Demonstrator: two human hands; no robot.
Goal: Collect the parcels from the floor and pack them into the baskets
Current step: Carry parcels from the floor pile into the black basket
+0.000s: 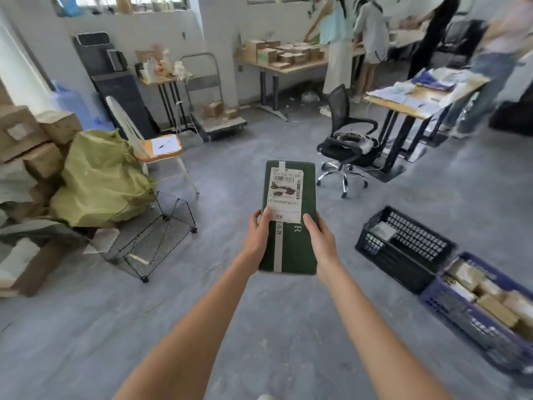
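Note:
I hold a flat dark green parcel [300,183] with a white shipping label out in front of me above the floor. My left hand [257,235] grips its left edge, thumb on the label's lower corner. Gripping the right edge is my right hand [320,241], thumb lying on the top face. To the right on the floor stands a black plastic basket [403,262] with a pale parcel in its far corner. Beside it a blue basket [458,319] holds several brown cardboard parcels.
A wire rack [150,241] lies on the floor at left, beside a yellow-green sack [101,180] and stacked cardboard boxes [26,140]. A white chair [155,145] and a black office chair [346,140] stand ahead. Several people work at tables at the back right.

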